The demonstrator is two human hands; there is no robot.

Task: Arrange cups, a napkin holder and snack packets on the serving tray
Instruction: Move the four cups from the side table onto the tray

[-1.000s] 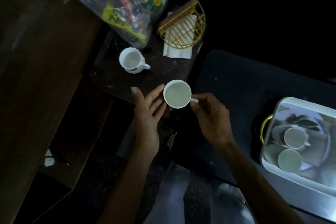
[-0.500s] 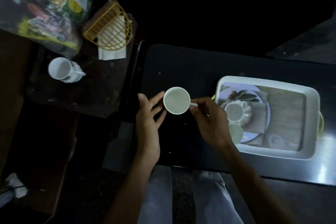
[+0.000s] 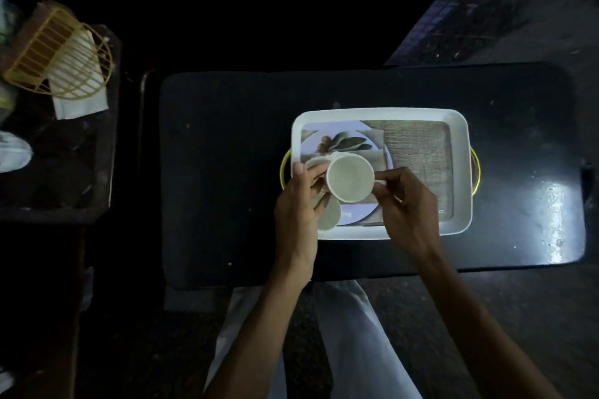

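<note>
Both hands (image 3: 353,204) hold white cup (image 3: 350,177) over serving tray (image 3: 460,172)

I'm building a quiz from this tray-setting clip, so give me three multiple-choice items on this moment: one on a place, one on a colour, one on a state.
1. Where is the held cup?
A. Over the left part of the serving tray
B. On the side table beside the napkins
C. On the person's lap

2. What colour is the wire napkin holder?
A. Red
B. Yellow
C. Blue

3. How is the held cup gripped?
A. Left hand alone, by the rim
B. Right hand at the handle, left hand against the side
C. Nobody touches it

Answers: 1 A, the cup shows above the tray's left part, overlapping two other cups there. 2 B, its wires are yellow, with white napkins inside. 3 B, right fingers pinch the handle side while left fingers touch the opposite wall.
</note>
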